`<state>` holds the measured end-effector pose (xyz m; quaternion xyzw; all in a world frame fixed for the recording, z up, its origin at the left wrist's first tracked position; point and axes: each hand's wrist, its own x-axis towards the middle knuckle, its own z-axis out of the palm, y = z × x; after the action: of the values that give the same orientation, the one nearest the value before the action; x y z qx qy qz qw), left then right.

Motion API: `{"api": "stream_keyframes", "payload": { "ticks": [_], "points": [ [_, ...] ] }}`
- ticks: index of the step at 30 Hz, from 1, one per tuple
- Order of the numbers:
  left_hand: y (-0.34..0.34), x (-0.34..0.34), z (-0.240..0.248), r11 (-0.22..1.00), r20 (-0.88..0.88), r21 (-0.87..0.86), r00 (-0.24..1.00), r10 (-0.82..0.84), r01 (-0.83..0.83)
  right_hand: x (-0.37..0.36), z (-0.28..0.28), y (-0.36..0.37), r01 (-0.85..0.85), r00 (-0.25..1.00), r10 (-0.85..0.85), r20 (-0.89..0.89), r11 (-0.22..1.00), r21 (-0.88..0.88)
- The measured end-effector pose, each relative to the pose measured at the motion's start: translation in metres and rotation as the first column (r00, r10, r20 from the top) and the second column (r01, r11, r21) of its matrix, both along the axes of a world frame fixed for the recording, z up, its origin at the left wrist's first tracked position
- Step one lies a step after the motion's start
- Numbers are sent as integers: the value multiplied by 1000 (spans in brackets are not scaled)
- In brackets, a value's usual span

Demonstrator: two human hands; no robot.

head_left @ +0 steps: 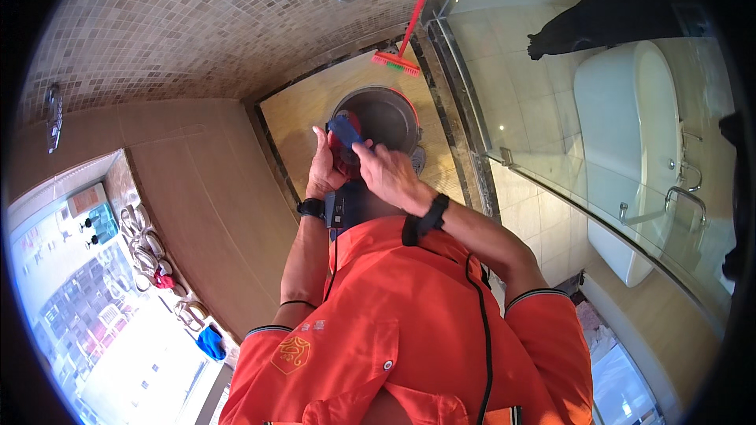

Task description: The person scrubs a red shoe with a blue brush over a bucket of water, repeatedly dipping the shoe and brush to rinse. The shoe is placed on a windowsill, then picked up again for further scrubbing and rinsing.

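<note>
My right hand (387, 175) is closed around the handle of a blue brush (344, 131), whose broad end lies against a dark red, shoe-like item (343, 159). My left hand (324, 164) grips that item from the left side, thumb pointing up. Both hands are over the near rim of a round grey bucket (387, 114), which stands on the tan shower floor. My hands and the brush cover much of the red item, so its exact kind is unclear.
A red broom (398, 61) with bristles leans in the far corner. A glass panel (543, 177) borders the right side, with a white bathtub (630, 110) beyond. Several pale shoes (146, 248) line the window ledge at left, near a blue cloth (211, 342). A floor drain (419, 160) adjoins the bucket.
</note>
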<state>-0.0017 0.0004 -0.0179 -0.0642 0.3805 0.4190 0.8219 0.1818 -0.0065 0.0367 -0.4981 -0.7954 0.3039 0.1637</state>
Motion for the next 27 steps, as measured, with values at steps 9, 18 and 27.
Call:
{"api": "stream_keyframes", "payload": {
  "ticks": [9, 18, 27],
  "points": [
    [-1, 14, 4, 997, -74, 81, 997, 7, -1, -2, -29, 41, 166, 985, -165, 53, 986, -9],
    [8, -9, -7, 996, -20, -15, 996, 85, -86, 20, 4, -10, 6, 999, -4, 42, 999, -47],
    [10, 2, -8, 994, -55, -24, 993, 106, -107, 0, -37, 26, 128, 992, -128, -14, 990, 54]
  ]
}}
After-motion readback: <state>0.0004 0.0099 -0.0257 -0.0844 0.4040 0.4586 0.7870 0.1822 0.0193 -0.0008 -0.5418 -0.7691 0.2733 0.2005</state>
